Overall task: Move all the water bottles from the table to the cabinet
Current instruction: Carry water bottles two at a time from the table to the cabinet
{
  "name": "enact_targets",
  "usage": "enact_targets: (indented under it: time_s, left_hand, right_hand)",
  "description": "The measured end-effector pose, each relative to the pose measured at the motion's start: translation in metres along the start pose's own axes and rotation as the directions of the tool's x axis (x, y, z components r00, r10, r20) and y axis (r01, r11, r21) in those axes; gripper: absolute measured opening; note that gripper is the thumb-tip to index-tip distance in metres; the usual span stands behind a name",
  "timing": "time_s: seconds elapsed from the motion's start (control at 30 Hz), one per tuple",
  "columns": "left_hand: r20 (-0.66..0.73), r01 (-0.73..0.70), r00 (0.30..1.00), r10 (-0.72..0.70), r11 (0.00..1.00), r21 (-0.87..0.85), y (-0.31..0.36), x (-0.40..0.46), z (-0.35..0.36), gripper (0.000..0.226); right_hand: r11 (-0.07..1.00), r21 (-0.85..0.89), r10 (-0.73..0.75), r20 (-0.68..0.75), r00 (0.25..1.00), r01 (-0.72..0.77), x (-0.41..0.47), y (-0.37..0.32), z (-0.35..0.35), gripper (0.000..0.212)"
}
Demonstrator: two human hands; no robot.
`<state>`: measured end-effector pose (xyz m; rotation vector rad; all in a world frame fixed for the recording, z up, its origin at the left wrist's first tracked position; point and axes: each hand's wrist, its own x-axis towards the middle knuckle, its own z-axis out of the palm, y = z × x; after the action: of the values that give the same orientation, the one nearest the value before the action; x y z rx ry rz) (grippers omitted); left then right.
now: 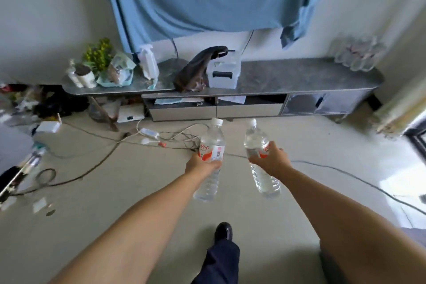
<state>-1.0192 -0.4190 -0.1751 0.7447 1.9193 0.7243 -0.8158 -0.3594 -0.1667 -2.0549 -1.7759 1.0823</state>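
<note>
My left hand (201, 165) grips a clear water bottle (211, 143) with a white cap and a red-and-white label, held upright around its middle. In my right hand (270, 161) is a second, similar water bottle (256, 139), tilted slightly left. Both are held out over the floor, in front of a long low cabinet (288, 76) with a grey marbled top that runs along the far wall. At the cabinet's right end stands a cluster of several clear water bottles (356, 55), blurred.
On the cabinet top lie a dark cloth (196, 69), a white plastic box (224, 74), a spray bottle (147, 62) and a plant with clutter (99, 64). Cables and a power strip (149, 134) cross the floor. My foot (223, 232) is below.
</note>
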Motion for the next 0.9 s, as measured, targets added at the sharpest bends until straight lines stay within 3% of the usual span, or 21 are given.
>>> enact_targets:
  time_s: [0.5,0.73,0.9]
  left_hand:
    - [0.283,-0.099,0.958,0.054,0.984,0.146,0.225,0.143,0.19,0.062]
    - [0.33,-0.121,0.942,0.065,0.981,0.152,0.313,0.175,0.321,0.062]
    - [0.298,-0.096,0.953,0.056,0.988,0.121,0.383,0.202,0.409,0.06]
  right_hand:
    - [0.935,0.265,0.288,-0.18,0.94,-0.236,0.191,0.064,-0.17,0.047]
    - [0.941,0.219,0.301,-0.202,0.932,-0.256,0.282,0.131,-0.272,0.06]
    - [0.951,0.227,0.258,-0.201,0.945,-0.211,0.357,0.173,-0.363,0.046]
